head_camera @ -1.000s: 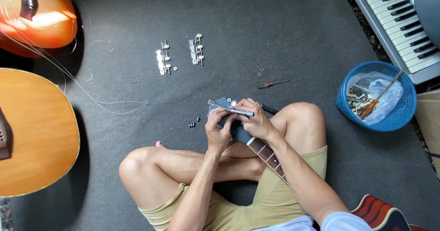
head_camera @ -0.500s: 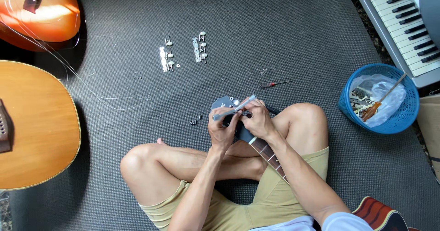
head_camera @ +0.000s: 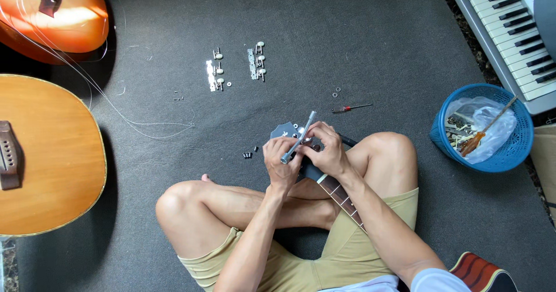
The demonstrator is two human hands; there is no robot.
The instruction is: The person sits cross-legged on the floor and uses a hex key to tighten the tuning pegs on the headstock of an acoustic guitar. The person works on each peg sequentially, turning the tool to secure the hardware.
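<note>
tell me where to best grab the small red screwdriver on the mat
Take the screwdriver by its red handle, the left end nearest the two small washers. It lies flat and nearly level, thin shaft pointing right, so come straight down from above and pinch across the handle. Nothing lies against it. The right hand looks nearest.

Orange guitar (head_camera: 55,14), blue basket (head_camera: 480,127), grey carpet (head_camera: 347,31).
</note>
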